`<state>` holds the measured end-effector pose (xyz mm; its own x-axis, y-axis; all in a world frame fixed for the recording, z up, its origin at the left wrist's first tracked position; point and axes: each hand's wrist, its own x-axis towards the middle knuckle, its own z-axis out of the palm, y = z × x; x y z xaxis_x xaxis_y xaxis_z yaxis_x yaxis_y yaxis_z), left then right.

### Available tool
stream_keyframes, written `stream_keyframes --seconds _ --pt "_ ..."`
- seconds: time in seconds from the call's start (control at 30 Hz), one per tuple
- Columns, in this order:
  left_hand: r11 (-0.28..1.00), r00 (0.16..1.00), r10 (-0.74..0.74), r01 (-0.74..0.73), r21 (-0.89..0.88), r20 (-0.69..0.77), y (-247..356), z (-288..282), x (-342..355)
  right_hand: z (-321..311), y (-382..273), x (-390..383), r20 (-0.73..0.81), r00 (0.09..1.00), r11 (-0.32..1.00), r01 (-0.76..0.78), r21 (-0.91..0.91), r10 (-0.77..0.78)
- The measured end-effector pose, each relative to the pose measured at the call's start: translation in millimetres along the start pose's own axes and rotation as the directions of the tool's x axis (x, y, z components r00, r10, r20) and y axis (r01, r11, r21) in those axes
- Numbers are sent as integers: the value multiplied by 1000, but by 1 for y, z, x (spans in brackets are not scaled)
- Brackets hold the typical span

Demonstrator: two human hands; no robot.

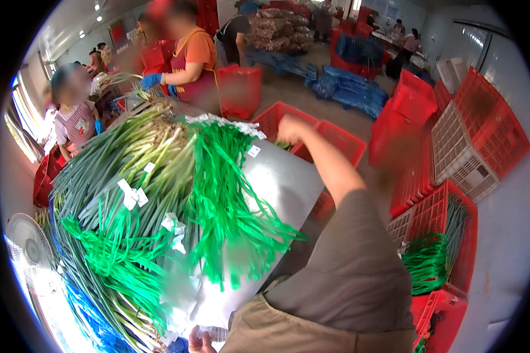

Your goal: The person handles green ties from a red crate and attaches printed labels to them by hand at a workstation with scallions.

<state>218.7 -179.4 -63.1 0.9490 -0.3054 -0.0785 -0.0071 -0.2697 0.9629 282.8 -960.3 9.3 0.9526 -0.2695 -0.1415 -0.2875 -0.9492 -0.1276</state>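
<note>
My right arm reaches forward past the far right edge of the metal table (277, 162). At its end, my right hand (294, 129) is closed over a red crate (274, 115); a bit of green shows below the fingers, too small to make out. Only the tips of my left hand (200, 341) show at the lower edge, beside the table's near side; whether it holds anything is cut off. Scallions (118, 147) lie in a large heap across the table's left half. Green plastic ties (218, 188) with white tags hang over the scallions, and more green ties (123, 253) lie nearer me.
Stacked red and white crates (465, 141) line the right wall. One crate (468, 259) there holds scallions and green ties. A white fan (29, 247) stands left of the table. Co-workers, one in an orange shirt (197, 53), stand beyond it. Blue-wrapped pallets (350, 91) lie behind.
</note>
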Motion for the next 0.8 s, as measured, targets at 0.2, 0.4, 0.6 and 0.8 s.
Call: stream_keyframes --seconds 0.2,0.4,0.6,0.8 --pt "992 987 -6 -15 -129 -162 -39 -13 -10 143 -113 -67 484 829 955 -291 -58 282" --pt "810 863 497 -500 305 94 -44 -24 -16 183 -137 -105 479 723 837 -546 -45 498" --pt "903 957 -289 266 -336 -17 -41 -18 -26 167 -156 -103 524 722 838 -544 27 452" --pt "964 989 -129 108 -243 -72 -34 3 -17 222 -93 -90 543 711 866 -495 -67 448"
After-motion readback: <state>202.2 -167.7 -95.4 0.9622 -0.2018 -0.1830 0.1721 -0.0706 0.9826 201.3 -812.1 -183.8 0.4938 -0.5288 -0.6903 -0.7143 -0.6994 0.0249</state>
